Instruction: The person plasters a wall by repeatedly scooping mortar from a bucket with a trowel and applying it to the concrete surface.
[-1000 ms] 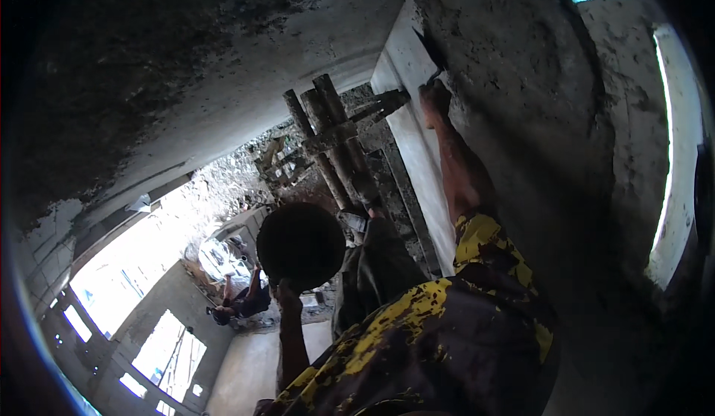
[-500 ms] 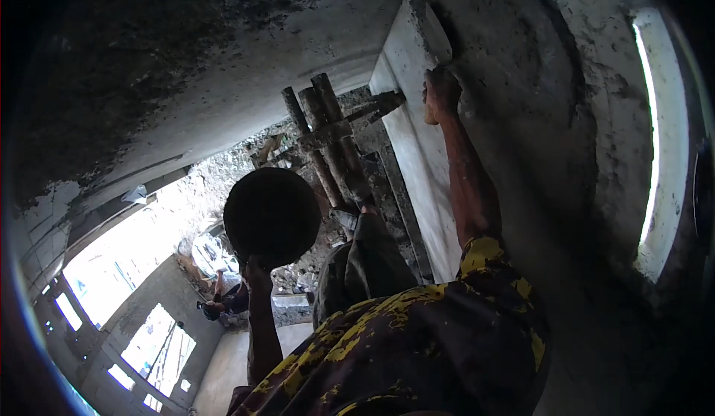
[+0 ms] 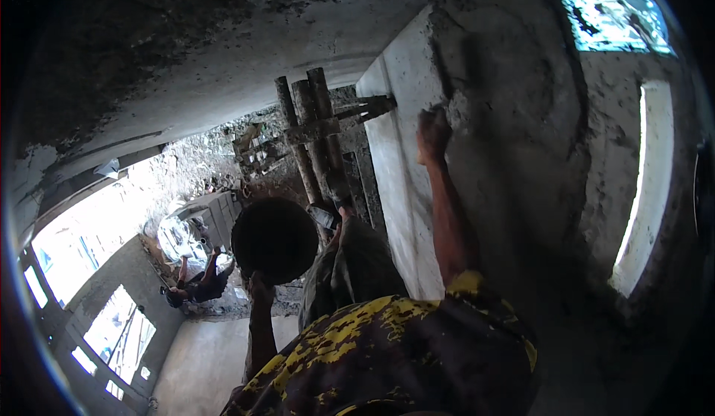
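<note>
My left hand [image 3: 261, 289] grips the near rim of a dark round pan [image 3: 274, 241]; its inside is too dark to make out. My right hand [image 3: 433, 133] is a closed fist at the plastered edge of a grey wall [image 3: 514, 118]. It closes on a trowel, whose blade is lost against the dark wall in this frame. Beside the fist, the pale side face of the wall [image 3: 402, 148] runs down to the left. Rough, wet-looking mortar [image 3: 458, 107] lies along the corner just past the knuckles.
Below my legs, several round wooden poles [image 3: 316, 133] are crossed by a plank [image 3: 372, 108]. Another person [image 3: 201, 286] is low at the left, beside a pale heap [image 3: 179, 233]. Bright window openings [image 3: 119, 326] stand at lower left, another opening [image 3: 611, 10] at upper right.
My right fist has moved down and slightly left along the wall edge; the trowel blade beyond it no longer shows clearly. The pan sits slightly lower. The view has shifted, showing more of the other person.
</note>
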Action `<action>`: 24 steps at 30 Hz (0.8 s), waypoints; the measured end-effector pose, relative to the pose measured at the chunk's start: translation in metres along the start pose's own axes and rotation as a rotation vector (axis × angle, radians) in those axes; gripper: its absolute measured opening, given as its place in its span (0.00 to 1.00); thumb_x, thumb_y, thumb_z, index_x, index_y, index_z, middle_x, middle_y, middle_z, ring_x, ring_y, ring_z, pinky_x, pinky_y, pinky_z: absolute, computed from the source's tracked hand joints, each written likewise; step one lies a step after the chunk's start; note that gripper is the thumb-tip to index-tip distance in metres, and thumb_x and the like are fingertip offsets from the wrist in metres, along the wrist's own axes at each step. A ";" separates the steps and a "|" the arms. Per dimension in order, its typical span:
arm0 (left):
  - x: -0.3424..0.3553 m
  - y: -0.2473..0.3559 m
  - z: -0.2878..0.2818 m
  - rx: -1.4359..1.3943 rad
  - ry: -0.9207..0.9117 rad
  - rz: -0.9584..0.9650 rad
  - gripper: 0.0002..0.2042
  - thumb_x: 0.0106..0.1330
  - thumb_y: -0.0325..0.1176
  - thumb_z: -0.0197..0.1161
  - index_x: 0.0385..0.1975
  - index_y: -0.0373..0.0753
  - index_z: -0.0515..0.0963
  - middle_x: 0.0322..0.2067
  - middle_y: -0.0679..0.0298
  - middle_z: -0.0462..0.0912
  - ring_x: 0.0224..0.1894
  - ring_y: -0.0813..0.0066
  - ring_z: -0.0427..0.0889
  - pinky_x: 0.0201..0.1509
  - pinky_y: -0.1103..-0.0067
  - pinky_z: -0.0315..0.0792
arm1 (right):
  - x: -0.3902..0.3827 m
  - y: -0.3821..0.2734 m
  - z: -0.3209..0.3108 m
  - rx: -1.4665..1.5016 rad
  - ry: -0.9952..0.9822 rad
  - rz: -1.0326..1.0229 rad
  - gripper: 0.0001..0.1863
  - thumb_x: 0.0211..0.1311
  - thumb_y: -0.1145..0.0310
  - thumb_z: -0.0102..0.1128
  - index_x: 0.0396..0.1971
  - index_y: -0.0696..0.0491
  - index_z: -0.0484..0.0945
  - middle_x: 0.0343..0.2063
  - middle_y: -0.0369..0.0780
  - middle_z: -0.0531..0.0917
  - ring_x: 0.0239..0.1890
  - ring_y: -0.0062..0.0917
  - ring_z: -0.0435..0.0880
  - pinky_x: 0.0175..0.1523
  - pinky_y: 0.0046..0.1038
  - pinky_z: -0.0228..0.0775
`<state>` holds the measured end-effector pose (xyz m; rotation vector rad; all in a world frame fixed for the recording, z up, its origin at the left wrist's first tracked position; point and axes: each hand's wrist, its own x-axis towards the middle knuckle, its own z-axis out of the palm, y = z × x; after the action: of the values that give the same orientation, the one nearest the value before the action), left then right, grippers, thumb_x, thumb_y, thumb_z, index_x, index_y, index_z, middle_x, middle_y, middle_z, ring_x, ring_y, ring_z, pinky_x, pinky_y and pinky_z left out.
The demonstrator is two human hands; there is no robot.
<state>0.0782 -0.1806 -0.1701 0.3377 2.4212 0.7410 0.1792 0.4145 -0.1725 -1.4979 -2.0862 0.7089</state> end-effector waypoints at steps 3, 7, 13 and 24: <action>0.009 0.017 0.011 -0.097 -0.150 -0.344 0.15 0.59 0.43 0.50 0.35 0.37 0.75 0.35 0.63 0.75 0.38 0.71 0.75 0.37 0.73 0.72 | 0.045 0.054 0.079 -0.281 -0.082 -0.075 0.16 0.52 0.57 0.53 0.30 0.57 0.71 0.27 0.52 0.78 0.34 0.49 0.76 0.40 0.42 0.67; 0.013 -0.018 0.020 -0.449 -0.015 -0.296 0.14 0.58 0.40 0.50 0.38 0.38 0.75 0.38 0.64 0.75 0.38 0.73 0.75 0.41 0.74 0.73 | 0.148 0.112 0.116 -0.992 0.122 -0.624 0.13 0.51 0.59 0.55 0.24 0.56 0.72 0.20 0.44 0.79 0.24 0.35 0.80 0.30 0.38 0.71; 0.052 0.000 0.009 -0.832 0.067 -0.444 0.13 0.54 0.32 0.56 0.39 0.38 0.72 0.36 0.59 0.76 0.37 0.68 0.75 0.41 0.72 0.70 | 0.172 0.094 0.122 0.181 0.145 0.210 0.14 0.52 0.63 0.53 0.11 0.54 0.70 0.08 0.36 0.72 0.07 0.23 0.71 0.16 0.28 0.65; 0.083 -0.038 -0.005 -0.005 0.134 0.050 0.11 0.39 0.22 0.63 0.24 0.40 0.71 0.28 0.52 0.70 0.37 0.51 0.68 0.43 0.62 0.63 | 0.151 -0.034 0.021 0.602 -0.090 0.379 0.12 0.51 0.66 0.53 0.18 0.59 0.71 0.12 0.39 0.74 0.12 0.25 0.74 0.17 0.29 0.65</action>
<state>0.0058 -0.1813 -0.2269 0.3588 2.5440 0.8146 0.0981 0.5467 -0.1544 -1.5170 -1.4472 1.4168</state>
